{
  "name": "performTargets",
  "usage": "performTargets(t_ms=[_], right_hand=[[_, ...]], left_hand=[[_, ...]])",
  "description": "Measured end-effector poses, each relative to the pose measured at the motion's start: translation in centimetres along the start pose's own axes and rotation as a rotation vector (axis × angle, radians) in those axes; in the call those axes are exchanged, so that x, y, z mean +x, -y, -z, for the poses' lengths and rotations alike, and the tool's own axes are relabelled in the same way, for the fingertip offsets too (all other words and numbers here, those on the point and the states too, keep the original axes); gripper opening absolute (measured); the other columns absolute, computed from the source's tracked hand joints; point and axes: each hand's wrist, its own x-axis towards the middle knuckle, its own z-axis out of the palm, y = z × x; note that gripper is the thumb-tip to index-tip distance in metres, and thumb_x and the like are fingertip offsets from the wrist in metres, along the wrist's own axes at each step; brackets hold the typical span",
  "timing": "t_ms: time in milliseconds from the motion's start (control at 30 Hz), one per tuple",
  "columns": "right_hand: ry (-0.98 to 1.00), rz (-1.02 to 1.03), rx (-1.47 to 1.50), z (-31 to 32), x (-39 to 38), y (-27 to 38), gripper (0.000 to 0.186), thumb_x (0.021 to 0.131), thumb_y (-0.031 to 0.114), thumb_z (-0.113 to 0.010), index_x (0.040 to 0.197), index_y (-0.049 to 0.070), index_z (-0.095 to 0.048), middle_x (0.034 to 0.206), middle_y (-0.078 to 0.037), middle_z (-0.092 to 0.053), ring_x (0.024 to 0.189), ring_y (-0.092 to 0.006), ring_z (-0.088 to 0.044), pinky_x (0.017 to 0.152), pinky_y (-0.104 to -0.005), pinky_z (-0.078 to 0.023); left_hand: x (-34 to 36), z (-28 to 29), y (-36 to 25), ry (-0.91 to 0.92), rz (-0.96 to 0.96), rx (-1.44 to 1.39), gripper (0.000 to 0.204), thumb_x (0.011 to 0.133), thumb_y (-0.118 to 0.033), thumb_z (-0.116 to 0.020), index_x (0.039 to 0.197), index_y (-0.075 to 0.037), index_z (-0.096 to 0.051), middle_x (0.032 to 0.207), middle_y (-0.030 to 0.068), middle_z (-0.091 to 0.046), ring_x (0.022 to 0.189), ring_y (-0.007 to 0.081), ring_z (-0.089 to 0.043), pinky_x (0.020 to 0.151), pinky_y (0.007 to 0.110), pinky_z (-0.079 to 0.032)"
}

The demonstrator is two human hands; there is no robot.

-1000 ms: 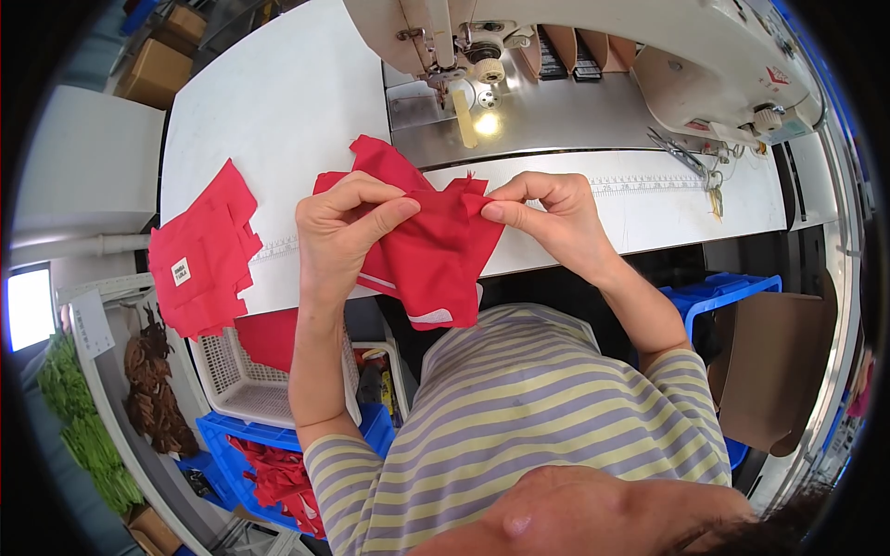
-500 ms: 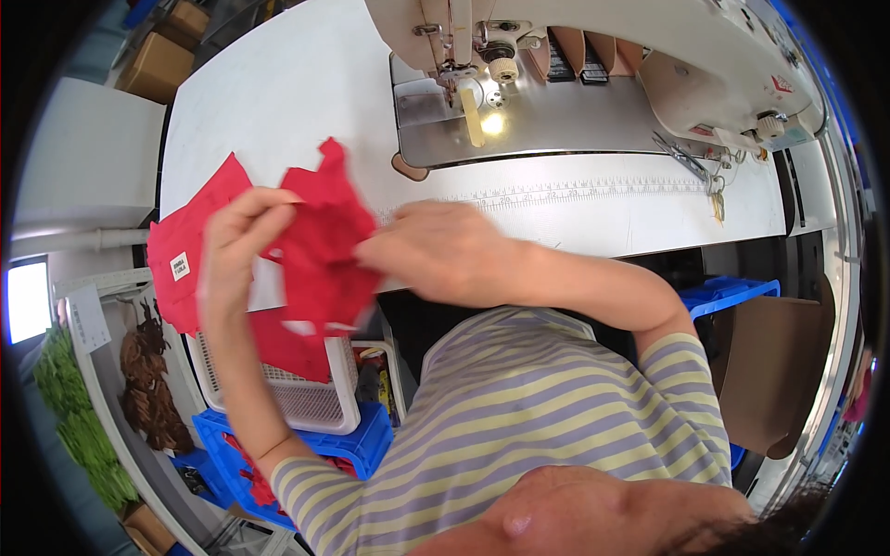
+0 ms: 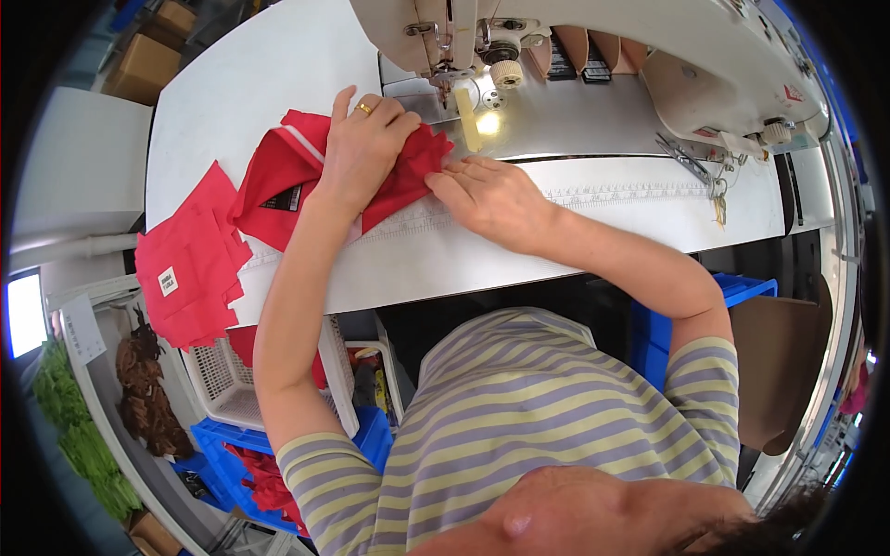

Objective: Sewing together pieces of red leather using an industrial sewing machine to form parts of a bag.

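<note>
A red fabric piece (image 3: 273, 199) with a black label and a pale strip lies on the white table, its right end close to the sewing machine's metal plate (image 3: 565, 130). My left hand (image 3: 362, 153), a ring on one finger, is closed over the middle of this cloth from above. Thumb and fingers of my right hand (image 3: 496, 199) pinch the cloth's right edge. Just beyond, the presser foot (image 3: 445, 88) of the white sewing machine (image 3: 612, 32) stands over the plate. What lies beneath my left palm is hidden.
Stacked red fabric pieces (image 3: 190, 269) lie at the table's left edge. Below it are a white basket (image 3: 222, 380) and a blue crate (image 3: 218, 445) with red cloth. A ruler strip (image 3: 603, 195) runs along the table; thread snips (image 3: 681, 157) lie at the right.
Both hands have moved away from my body and rightward with the red fabric piece, from over the table's front edge toward the machine. The piece now lies spread out, its black label showing.
</note>
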Motion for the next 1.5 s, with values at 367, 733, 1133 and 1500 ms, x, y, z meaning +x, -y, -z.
performTargets(t_ms=[367,733,1133,1500], right_hand=[[0.022,0.173,-0.126,1.1,0.0,-3.7,0.016,0.063,0.012,-0.06,0.076,0.002,-0.058,0.077,-0.007,-0.059,0.072,-0.0203,-0.062,0.067,-0.03,-0.048],[0.041,0.051,-0.078,0.6,-0.2,-4.5,0.014,0.064,0.01,-0.06,0.076,0.003,-0.058,0.077,-0.006,-0.057,0.073,-0.0208,-0.061,0.068,-0.0308,-0.05],[0.084,-0.04,-0.027,0.6,-0.7,-4.7,0.012,0.064,0.008,-0.062,0.075,0.004,-0.062,0.079,-0.005,-0.055,0.074,-0.0204,-0.055,0.068,-0.0322,-0.044],[0.1,-0.018,0.068,1.0,-0.3,-6.8,0.024,0.069,0.005,-0.064,0.093,0.002,-0.068,0.096,-0.008,-0.065,0.09,-0.0232,-0.059,0.079,-0.0332,-0.048]], left_hand=[[5.9,-2.0,3.2,0.323,0.567,-0.916,0.024,0.071,-0.007,-0.073,0.092,0.0,-0.066,0.077,0.0062,-0.065,0.075,0.0154,-0.06,0.07,0.03,-0.047],[6.5,-3.5,4.6,0.299,0.466,-0.874,0.04,0.066,-0.012,-0.082,0.101,-0.002,-0.066,0.089,0.0063,-0.068,0.085,0.0179,-0.061,0.078,0.032,-0.048],[4.9,2.4,-1.2,0.493,0.265,-0.075,0.021,0.08,-0.015,-0.065,0.099,-0.004,-0.066,0.091,0.0081,-0.067,0.09,0.024,-0.063,0.087,0.041,-0.048],[1.2,-1.8,-0.5,-0.049,0.038,-0.491,0.018,0.076,-0.005,-0.066,0.094,-0.004,-0.069,0.106,0.0056,-0.065,0.095,0.0256,-0.06,0.093,0.043,-0.045]])
